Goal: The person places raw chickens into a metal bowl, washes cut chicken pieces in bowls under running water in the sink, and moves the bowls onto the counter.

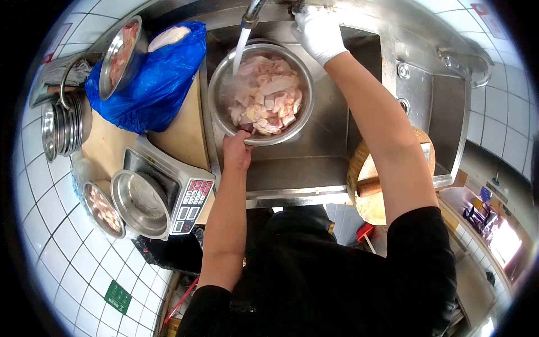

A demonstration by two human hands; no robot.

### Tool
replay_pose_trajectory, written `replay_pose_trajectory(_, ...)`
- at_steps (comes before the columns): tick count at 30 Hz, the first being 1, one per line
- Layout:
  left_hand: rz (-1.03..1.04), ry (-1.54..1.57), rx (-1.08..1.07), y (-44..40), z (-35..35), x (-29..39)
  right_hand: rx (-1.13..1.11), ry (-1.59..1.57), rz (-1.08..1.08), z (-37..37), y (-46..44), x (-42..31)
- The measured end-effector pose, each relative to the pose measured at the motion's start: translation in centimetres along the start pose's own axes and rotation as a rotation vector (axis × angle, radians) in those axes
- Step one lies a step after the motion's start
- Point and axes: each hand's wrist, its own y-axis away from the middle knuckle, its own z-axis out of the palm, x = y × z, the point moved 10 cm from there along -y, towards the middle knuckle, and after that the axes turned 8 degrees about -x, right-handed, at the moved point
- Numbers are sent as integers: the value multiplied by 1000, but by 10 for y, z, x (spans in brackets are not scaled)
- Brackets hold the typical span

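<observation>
A steel bowl point(306, 84) of cut raw meat point(269, 95) stands in the sink point(314, 160), under a faucet point(251, 19) from which water runs onto the meat. My left hand point(238, 151) is bare and closed on the bowl's near rim, fingertips just over the edge. At the back wall of the sink, my right hand point(320, 35) wears a white glove, its fingers bent round the faucet's fitting, which the glove mostly hides.
Left of the sink are a blue plastic bag point(163, 84), a bowl of meat point(119, 59), stacked steel bowls point(62, 126) and a scale point(193, 188) with an adjacent bowl point(143, 199). A round chopping board point(370, 208) with a cleaver lies under my right arm.
</observation>
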Motion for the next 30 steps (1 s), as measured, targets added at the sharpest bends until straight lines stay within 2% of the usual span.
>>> replay_pose_trajectory(4,-36,-16,13,3,4,2,6,142,-46,5,-2,1)
replay_pose_trajectory(8,-22,-41,-1,1,4,3,1,-351,130,2,3,33)
replay_pose_trajectory(11,14,11,39,5,14,3,68,-394,111,8,1,41)
replay_pose_trajectory(15,-37,-109,-42,4,17,-6,98,-455,135,14,-1,50)
replay_pose_trajectory(25,-309,-377,-306,12,50,-71,9,-346,107,14,-5,48)
replay_pose_trajectory(30,-350,-568,-421,1,60,-100,28,-263,61,14,-6,44)
